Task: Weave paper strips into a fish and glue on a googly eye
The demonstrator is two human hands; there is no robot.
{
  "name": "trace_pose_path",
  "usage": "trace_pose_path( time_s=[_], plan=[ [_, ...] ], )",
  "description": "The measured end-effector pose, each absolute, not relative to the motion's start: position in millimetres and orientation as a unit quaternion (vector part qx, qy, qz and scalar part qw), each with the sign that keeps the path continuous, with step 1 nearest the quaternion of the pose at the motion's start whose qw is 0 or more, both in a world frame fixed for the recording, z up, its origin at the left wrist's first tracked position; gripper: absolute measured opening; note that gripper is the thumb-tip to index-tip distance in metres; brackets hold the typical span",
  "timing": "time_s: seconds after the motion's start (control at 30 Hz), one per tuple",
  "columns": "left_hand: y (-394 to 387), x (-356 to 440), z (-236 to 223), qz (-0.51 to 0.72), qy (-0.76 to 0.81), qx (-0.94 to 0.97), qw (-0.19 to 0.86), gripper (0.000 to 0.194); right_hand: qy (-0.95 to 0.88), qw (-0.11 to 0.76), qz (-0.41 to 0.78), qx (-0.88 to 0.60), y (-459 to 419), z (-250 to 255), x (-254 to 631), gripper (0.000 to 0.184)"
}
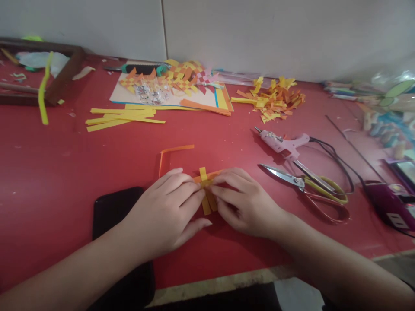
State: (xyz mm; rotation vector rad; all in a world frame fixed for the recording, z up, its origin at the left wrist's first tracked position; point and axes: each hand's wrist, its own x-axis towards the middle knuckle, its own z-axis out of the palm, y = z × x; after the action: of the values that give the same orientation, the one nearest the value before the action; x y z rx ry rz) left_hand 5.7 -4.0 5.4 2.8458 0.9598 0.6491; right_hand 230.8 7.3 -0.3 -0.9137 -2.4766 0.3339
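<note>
Yellow and orange paper strips [206,205] cross each other on the red table, partly hidden under my fingers. My left hand [173,205] presses their left side with its fingertips, its thumb held apart. From the right, my right hand [241,198] has its curled fingers on the same crossed strips. One yellow end sticks up past the fingers and two more ends point toward me. Just beyond my left hand lies a bent orange paper strip [177,149]. A black phone-like slab [113,207] sits partly beneath my left forearm.
Scissors [304,185] and a pink glue gun [285,144] with its cord lie at right. Yellow strips [123,119], woven paper pieces [181,77] and paper scraps [275,99] line the back. A brown wooden frame [71,71] stands back left; a purple box [387,205] is far right.
</note>
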Motion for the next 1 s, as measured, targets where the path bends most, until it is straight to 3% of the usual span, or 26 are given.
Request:
trace_pose_path(
  time_s=[0.63, 1.0],
  plan=[
    [-3.4, 6.8, 2.7, 0.188, 0.305, 0.933, 0.028, 0.045, -0.892, 0.25, 0.118, -0.357, 7.1, -2.5, 229.3, 0.03],
    [-0.9, 5.7, 3.1, 0.171, 0.305, 0.936, 0.029, 0.043, -0.897, 0.256, 0.107, -0.343, 7.0, -0.9, 228.5, 0.022]
  ],
)
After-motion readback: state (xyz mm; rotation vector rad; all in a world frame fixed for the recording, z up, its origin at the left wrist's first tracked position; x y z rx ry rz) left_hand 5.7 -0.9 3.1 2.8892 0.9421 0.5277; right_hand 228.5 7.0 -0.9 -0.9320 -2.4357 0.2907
